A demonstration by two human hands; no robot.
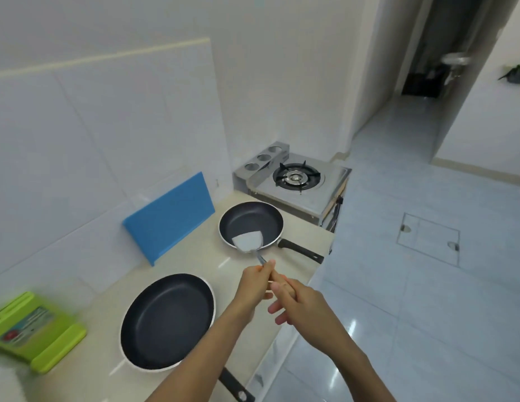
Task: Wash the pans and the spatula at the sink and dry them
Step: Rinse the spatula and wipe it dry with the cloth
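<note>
Nearest, lower left: big pan point(167, 320), dark inside with a pale rim, flat on the worktop point(194, 262). Black handle pointing toward the near edge, right rim crossed by the left forearm.

Far left, beside the big pan but apart from it: green board point(35, 329), labelled, blurred, lying on the worktop.

Centre, above the worktop's outer edge: left hand point(253, 288), grip clenched round the front of the wooden handle of the spatula point(248, 242), just behind the metal shank.

Just behind and right of it: right hand point(299, 300), grip grasping the handle's rear end under thumb and forefinger. Other fingers loosely spread below.

Spatula itself: held by both hands, slanting away and left. Pale metal blade over the near rim of the small pan point(253, 219); cannot tell whether touching.

Small pan: dark, flat on the worktop beyond the hands, well apart from the big pan. Black handle aimed right, toward the worktop's edge.

Left of the small pan: blue board point(170, 219), upright on its long edge, leaning on the tiled wall.

Beyond, at the worktop's far end: steel stove point(311, 192) with one burner.

Right side: pale tiled floor point(412, 300) with a square hatch point(428, 239), running to a dim doorway.
</note>
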